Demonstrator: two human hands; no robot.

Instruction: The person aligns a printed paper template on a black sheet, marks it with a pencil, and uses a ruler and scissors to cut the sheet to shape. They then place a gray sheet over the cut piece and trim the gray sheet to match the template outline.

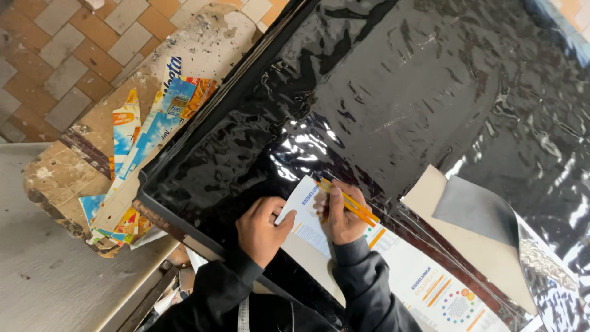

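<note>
The left hand (pixel 261 229) lies with curled fingers on the edge of a long white printed card strip (pixel 393 261), pressing it down and grasping nothing. The right hand (pixel 344 215) is closed around two yellow pencils (pixel 349 203), whose tips rest at the upper end of the strip. The strip lies on a shiny black plastic sheet (pixel 399 92) that covers the table (pixel 157 212). Just beside the strip, at the right, are a beige cardboard piece (pixel 479 252) and a grey sheet (pixel 476 209). Colourful paper scraps (pixel 147 132) lie on a worn board (pixel 203 43) at the left.
</note>
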